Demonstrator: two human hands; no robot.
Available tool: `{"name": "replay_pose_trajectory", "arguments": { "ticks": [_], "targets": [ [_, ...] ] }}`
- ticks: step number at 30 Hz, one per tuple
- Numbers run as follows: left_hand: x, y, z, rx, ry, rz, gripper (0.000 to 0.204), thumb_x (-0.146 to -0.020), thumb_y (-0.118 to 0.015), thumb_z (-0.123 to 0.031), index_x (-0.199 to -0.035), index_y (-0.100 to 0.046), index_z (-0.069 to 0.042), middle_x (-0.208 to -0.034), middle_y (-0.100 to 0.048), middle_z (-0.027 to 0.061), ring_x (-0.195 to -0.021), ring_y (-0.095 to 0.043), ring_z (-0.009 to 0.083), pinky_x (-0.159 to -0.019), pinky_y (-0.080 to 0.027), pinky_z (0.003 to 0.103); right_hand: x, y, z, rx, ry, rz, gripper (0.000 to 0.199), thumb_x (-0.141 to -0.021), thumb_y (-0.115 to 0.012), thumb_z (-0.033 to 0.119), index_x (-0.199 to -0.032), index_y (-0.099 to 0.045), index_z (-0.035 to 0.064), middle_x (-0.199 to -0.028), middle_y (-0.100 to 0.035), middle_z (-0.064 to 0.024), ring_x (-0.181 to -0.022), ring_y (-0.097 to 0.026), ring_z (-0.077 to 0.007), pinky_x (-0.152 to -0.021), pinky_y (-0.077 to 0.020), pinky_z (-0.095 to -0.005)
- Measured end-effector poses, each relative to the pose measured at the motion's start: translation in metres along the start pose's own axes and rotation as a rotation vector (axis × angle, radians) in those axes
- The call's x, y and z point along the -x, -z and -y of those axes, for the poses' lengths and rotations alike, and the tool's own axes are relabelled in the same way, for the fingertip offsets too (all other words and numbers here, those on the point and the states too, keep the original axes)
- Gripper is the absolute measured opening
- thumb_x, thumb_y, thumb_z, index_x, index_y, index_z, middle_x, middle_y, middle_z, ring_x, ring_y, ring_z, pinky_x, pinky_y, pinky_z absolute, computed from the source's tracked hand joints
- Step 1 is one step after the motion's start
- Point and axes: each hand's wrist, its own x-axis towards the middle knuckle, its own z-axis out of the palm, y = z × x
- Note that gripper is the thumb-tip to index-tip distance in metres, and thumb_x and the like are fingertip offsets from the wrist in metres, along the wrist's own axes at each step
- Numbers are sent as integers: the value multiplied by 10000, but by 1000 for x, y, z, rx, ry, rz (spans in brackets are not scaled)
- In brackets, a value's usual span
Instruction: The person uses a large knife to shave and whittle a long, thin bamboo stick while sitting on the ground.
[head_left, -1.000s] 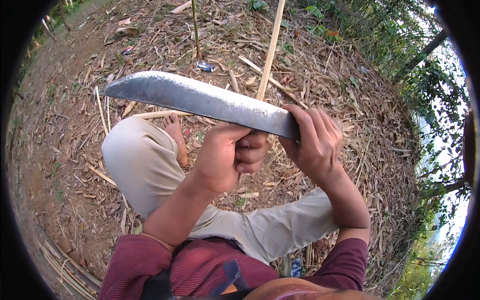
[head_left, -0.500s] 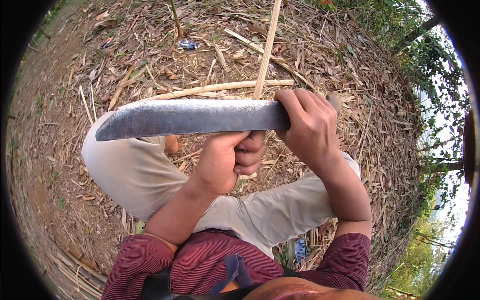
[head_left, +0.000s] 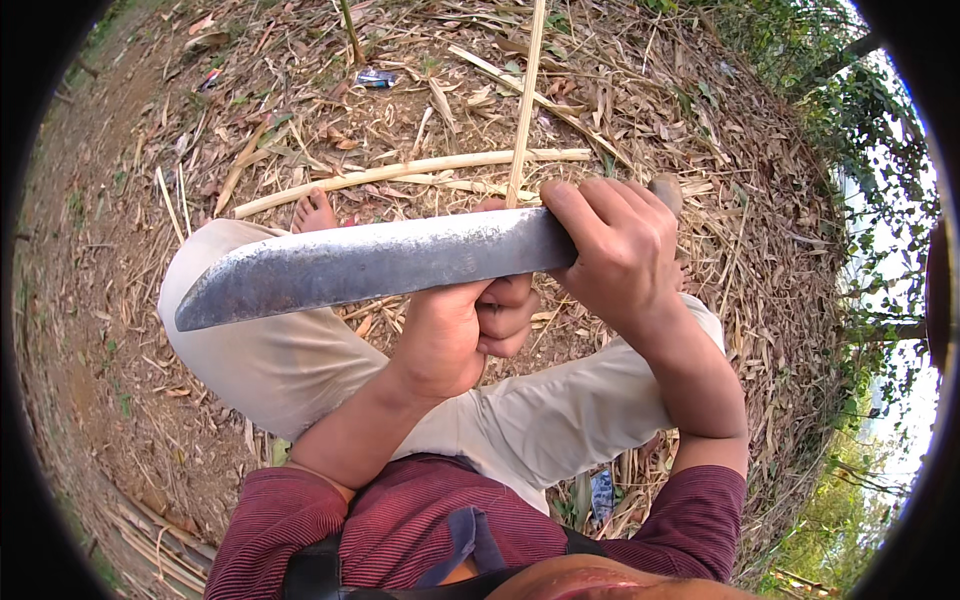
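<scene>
Steel-grey knife (head_left: 370, 262) reaches leftward from the right grip (head_left: 622, 245), wrapped round its handle (head_left: 667, 189); a pale strip (head_left: 525, 110) juts ahead of the left grip (head_left: 462, 328), seemingly clenched around it. Shaving looks in hand; the next stroke likely needs steadiness.

Outdoor woodland, leaf litter (head_left: 775, 285), leafy trees (head_left: 873, 125)

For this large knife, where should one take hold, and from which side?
Likely by the handle, coming from the right, where the right hand grips it: the long, broad blade extends leftward, away from that side.
</scene>
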Motion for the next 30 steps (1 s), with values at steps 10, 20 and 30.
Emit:
{"name": "replay_pose_trajectory", "arguments": {
  "ticks": [10, 20, 30],
  "targets": [
    [0, -7, -1, -68, -7, 22, 223, -1092, -400, -335, -1087, -481, -128, -680, -239, -63, -480, -177, 44, -419, -150, 223, -6, -5, -28, 10, -44, -46, 204, -616, -739, 78, -734, -575, 110, -617, -552, -33, -584, -636, -248, -543, -500, -380],
    [1, -2, -3, -190, -11, -101, 229, -1102, -368, -343, -1041, -458, -141, -652, -241, -78, -455, -165, 27, -389, -139, 211, -5, -8, -79, 141, -249, 59, 128, -715, -744, 115, -838, -705, 117, -747, -715, -56, -628, -697, -250, -572, -539, -389],
    [-12, 20, 0, -5, 165, -31, 211, -1094, -369, -315, -992, -443, -146, -664, -254, -76, -464, -166, 28, -383, -141, 207, 16, -10, -82, 126, -328, 258, 151, -862, -683, 194, -766, -660, 79, -630, -653, -87, -542, -653, -249, -559, -539, -404]
  ]
}}
